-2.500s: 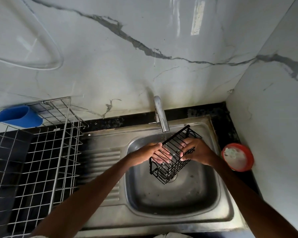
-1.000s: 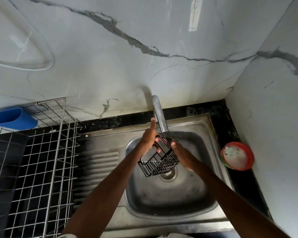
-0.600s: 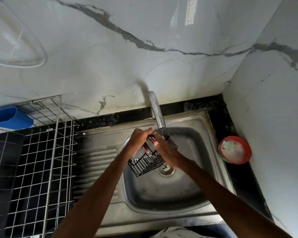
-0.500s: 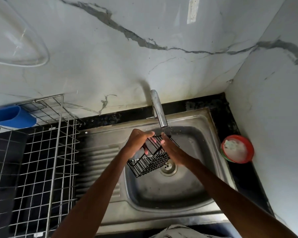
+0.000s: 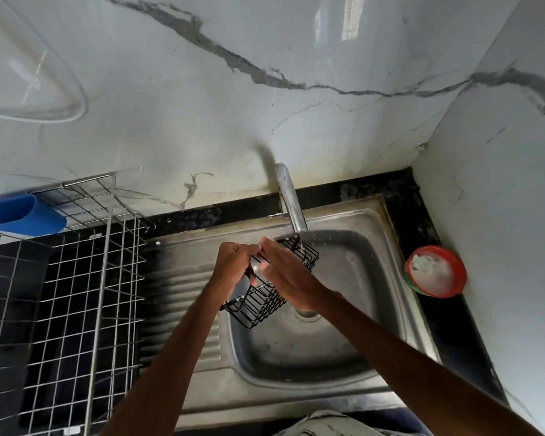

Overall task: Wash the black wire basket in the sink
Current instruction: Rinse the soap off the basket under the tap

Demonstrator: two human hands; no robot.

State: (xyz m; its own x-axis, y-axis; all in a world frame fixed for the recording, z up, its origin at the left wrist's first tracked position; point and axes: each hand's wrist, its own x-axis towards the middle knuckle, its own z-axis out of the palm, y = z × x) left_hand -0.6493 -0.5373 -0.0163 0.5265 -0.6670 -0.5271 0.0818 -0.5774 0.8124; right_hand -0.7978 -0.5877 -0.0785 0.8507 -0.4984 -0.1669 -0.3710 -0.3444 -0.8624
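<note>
Arms converge: left grip (image 5: 235,262) curled round basket (image 5: 260,305), right grip (image 5: 288,280) flat.

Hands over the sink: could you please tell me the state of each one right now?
Left hand: closed, gripping the black wire basket by its rim.
Right hand: open, straight fingers pressing on the basket.

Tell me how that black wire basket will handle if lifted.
Probably light: the basket is open thin wire, and the left hand holds it tilted above the sink. Likely stiff: its grid looks straight with the right hand on it. Possibly slippery, since water from the tap runs over it.
</note>
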